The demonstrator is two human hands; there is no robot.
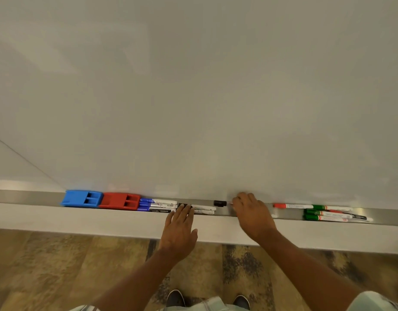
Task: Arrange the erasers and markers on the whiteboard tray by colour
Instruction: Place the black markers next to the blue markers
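On the metal tray [25, 196] lie, from the left, a blue eraser [81, 198], a red eraser [119, 201], blue-capped markers [156, 205] and black-capped markers [203, 209]. My left hand [180, 227] lies flat, its fingertips resting on the black caps. My right hand [253, 214] curls over a black-capped marker [220, 203]. That marker's cap sticks out to the left of my fingers. Further right lie a red-capped marker [290, 206] and several green-capped markers [321, 215].
The whiteboard [193, 97] rises right behind the tray. A white ledge [81, 221] runs below the tray's front edge. Patterned carpet [47, 265] and my shoes [175, 298] are underneath.
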